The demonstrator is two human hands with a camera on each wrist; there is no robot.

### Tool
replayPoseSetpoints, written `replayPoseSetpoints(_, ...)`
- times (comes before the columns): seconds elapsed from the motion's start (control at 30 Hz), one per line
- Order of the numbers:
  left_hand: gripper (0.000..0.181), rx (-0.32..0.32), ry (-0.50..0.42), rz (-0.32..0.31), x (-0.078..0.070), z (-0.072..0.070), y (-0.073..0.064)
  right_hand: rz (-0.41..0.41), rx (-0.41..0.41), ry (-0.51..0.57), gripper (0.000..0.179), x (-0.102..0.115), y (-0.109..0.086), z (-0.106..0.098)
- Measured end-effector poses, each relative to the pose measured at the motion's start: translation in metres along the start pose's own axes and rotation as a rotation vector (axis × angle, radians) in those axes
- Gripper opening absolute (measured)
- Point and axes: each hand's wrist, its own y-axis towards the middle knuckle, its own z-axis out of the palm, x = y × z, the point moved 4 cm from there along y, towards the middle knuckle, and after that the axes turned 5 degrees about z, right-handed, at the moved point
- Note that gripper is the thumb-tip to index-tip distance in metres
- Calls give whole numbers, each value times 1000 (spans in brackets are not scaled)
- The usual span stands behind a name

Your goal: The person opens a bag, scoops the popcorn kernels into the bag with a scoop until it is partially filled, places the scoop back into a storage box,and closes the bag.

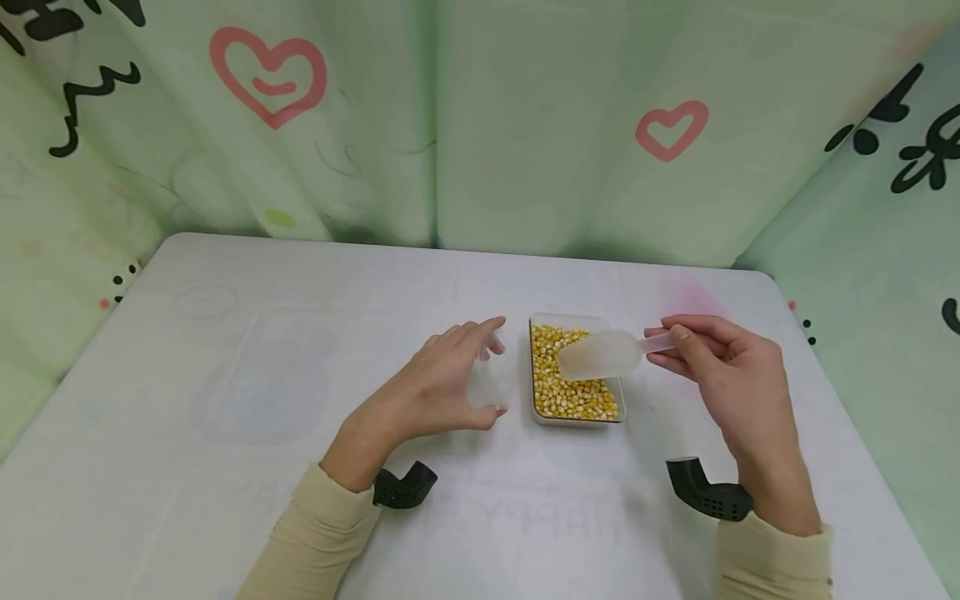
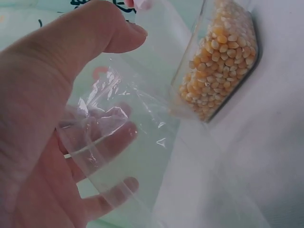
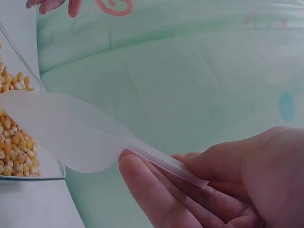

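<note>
A clear rectangular container (image 1: 576, 420) holds yellow corn kernels (image 1: 564, 392) on the table. My right hand (image 1: 731, 375) pinches the handle of a translucent white scoop (image 1: 600, 354) between thumb and fingers. The scoop's bowl lies over the corn and reaches past the container's right side. Left of the container, my left hand (image 1: 442, 379) curves round a clear plastic bag (image 1: 487, 379), thumb and fingers spread wide apart. Through the crinkled film of the bag, the fingers show in the left wrist view. Beyond the bag stands the container with its kernels.
The white table (image 1: 225, 500) has faint printing on its cover. A green curtain (image 1: 525, 125) with hearts and black marks hangs behind the far edge and along both sides. Each wrist wears a black mount (image 1: 405, 486).
</note>
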Motion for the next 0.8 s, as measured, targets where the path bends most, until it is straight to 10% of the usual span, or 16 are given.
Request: replayPoseSetpoints(0.8, 81, -10, -190, -87, 3, 2, 1, -75, -239, -407, 27, 20, -15, -4)
